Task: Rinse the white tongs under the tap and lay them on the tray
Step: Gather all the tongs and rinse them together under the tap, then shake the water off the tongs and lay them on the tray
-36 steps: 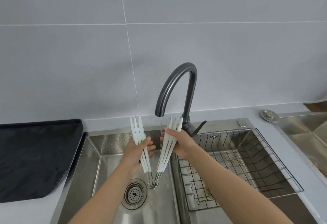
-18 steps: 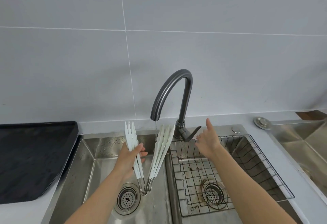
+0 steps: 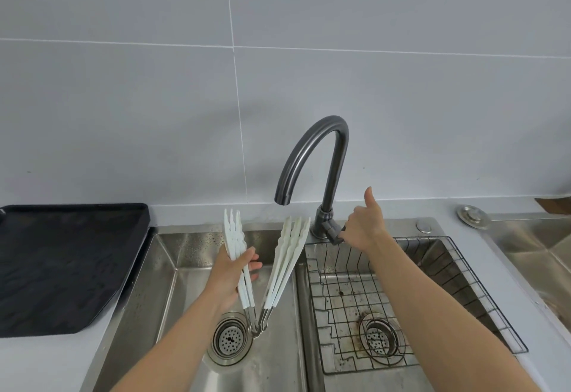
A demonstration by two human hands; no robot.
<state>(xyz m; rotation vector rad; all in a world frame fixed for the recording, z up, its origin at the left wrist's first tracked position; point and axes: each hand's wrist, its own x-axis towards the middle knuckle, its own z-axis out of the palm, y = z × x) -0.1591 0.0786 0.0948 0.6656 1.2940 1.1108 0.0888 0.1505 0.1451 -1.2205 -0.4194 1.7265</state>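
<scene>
White tongs (image 3: 285, 263) stand spread in a V over the left sink basin (image 3: 163, 283), their metal hinge ends down near the drain. My left hand (image 3: 236, 271) grips the left set of arms; the right arms hang free. The dark curved tap (image 3: 312, 156) rises behind, and no water shows under its spout. My right hand (image 3: 364, 227) holds the tap's lever at the base, thumb pointing up. A black tray (image 3: 61, 265) lies on the counter to the left of the sink.
The right basin holds a wire rack (image 3: 432, 292) over a stained drain. A round metal cap (image 3: 472, 217) sits on the counter at the right, beside another steel basin (image 3: 540, 255). Grey tiled wall stands behind.
My right hand let go of the tongs' right arms and moved to the tap lever. The thin stream of water seen earlier is gone. The tongs stay in my left hand.
</scene>
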